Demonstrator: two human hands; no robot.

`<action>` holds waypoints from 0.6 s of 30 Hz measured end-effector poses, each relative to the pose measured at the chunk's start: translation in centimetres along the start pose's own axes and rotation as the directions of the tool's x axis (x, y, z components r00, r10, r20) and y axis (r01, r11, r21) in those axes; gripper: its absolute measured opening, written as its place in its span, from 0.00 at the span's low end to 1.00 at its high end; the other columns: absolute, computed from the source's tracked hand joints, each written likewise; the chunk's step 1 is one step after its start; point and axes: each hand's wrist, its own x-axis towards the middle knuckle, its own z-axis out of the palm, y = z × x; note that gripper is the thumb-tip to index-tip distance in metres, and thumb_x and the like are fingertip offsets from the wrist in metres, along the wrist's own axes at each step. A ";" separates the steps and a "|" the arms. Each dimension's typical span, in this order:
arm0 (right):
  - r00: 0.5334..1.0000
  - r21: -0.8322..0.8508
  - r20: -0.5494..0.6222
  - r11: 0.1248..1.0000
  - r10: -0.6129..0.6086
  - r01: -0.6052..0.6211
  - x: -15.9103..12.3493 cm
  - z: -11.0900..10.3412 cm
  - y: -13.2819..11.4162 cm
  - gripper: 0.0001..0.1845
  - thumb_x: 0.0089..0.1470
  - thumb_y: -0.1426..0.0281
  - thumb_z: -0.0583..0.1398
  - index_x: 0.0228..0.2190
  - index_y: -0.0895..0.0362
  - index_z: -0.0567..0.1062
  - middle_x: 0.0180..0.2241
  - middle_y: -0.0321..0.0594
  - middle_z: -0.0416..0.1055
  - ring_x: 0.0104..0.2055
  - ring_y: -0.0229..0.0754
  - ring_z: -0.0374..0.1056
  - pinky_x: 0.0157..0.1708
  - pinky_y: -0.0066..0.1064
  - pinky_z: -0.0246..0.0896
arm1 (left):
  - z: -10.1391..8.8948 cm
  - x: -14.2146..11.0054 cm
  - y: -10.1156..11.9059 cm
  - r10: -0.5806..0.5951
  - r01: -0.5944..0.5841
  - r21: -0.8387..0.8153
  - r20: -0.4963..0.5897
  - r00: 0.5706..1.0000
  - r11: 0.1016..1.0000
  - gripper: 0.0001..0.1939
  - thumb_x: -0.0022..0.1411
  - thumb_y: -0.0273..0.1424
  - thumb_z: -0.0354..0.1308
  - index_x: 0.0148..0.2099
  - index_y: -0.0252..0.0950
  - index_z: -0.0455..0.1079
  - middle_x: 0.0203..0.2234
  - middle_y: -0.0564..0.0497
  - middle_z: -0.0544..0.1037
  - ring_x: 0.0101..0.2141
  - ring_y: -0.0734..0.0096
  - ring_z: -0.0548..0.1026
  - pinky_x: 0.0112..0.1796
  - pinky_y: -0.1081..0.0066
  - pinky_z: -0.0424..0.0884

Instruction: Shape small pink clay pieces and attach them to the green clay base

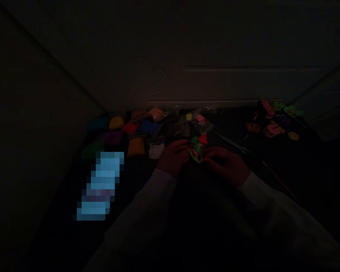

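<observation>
The scene is very dark. Between my two hands is a small clay model [197,154] with a green base, pink bits on it and a red pointed piece on top. My left hand [174,155] has its fingers curled against the model's left side. On the opposite side, my right hand [225,162] pinches the edge of the green base with thumb and fingertips. Shadow hides parts of the fingers on both hands.
Bags of coloured clay, such as an orange bag [136,146] and a white bag [156,150], lie left and behind. Scissors [235,144] and a thin stick [280,180] rest to the right. Clay pieces [273,129] sit far right. A blurred bright screen [102,185] glows at left.
</observation>
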 end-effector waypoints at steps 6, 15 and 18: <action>1.000 0.024 0.001 1.000 0.002 -0.002 0.0 0.0 0.0 0.07 0.46 0.67 0.56 0.28 0.56 0.71 0.37 0.39 0.68 0.41 0.36 0.63 0.45 0.32 0.56 | 0.3 -0.1 -0.1 -0.058 0.059 -0.102 0.006 0.998 0.993 0.15 0.43 0.25 0.58 0.38 0.31 0.66 0.32 0.48 0.74 0.32 0.71 0.72 0.38 0.68 0.67; 0.998 -0.036 -0.016 0.998 -0.054 0.054 0.1 0.0 -0.2 0.06 0.46 0.68 0.56 0.29 0.56 0.71 0.37 0.39 0.67 0.41 0.36 0.63 0.44 0.33 0.57 | 0.8 -0.7 0.1 -0.116 0.124 -0.133 0.068 0.991 0.983 0.14 0.45 0.25 0.57 0.38 0.34 0.67 0.32 0.49 0.74 0.31 0.73 0.72 0.34 0.71 0.69; 0.995 -0.077 -0.015 0.992 -0.098 0.097 -0.1 -0.2 -0.6 0.06 0.47 0.68 0.56 0.29 0.56 0.71 0.37 0.40 0.67 0.41 0.37 0.63 0.44 0.33 0.57 | 0.9 -1.0 0.5 -0.144 0.152 -0.137 0.072 0.987 0.979 0.15 0.45 0.24 0.56 0.40 0.34 0.66 0.34 0.48 0.74 0.30 0.72 0.73 0.31 0.72 0.70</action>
